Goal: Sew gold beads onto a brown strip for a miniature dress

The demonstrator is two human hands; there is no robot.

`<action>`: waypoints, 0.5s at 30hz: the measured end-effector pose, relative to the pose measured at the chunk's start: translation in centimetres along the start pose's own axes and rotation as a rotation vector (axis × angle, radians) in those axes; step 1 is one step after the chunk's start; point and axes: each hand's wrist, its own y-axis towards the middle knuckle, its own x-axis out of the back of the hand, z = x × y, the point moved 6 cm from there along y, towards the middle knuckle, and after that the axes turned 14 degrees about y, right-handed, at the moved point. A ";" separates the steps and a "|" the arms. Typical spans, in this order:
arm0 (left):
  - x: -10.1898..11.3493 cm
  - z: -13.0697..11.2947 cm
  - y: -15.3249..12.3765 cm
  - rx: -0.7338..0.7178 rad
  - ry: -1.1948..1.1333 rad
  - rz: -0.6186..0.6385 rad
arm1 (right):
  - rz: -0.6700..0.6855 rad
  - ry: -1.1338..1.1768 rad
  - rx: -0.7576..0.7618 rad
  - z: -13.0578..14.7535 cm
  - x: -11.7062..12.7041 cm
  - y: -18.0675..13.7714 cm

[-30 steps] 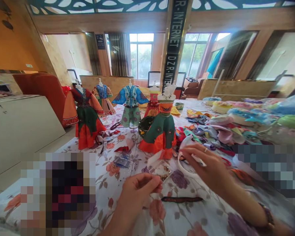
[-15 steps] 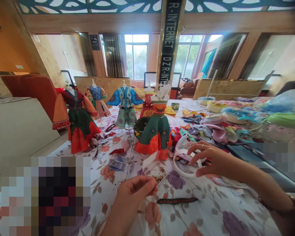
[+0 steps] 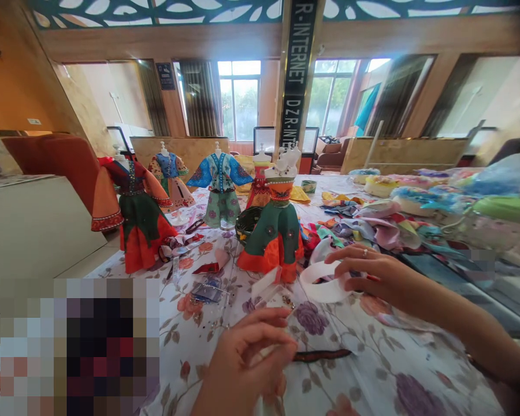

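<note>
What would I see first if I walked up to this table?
The tiny dresses on little mannequins: a green-and-orange dress at the centre, a red-and-green dress at the left. Nearer, the right hand grips a white ribbon loop on the floral tablecloth.

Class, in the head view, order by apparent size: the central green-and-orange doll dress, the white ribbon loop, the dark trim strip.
1. green-and-orange doll dress
2. white ribbon loop
3. dark trim strip: about as long as the loop, far thinner; it lies nearer the camera, so this is ranked loosely.
</note>
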 end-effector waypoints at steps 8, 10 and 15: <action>-0.1 -2.7 -0.9 -0.387 0.497 -0.041 | -0.024 0.013 0.062 4.9 -2.0 0.4; 0.1 -3.3 -0.9 -0.441 0.591 -0.064 | 0.001 -0.002 0.069 5.8 -3.0 0.6; 0.0 -3.3 -0.4 -0.513 0.628 -0.023 | -0.041 -0.075 0.137 6.8 -5.1 0.5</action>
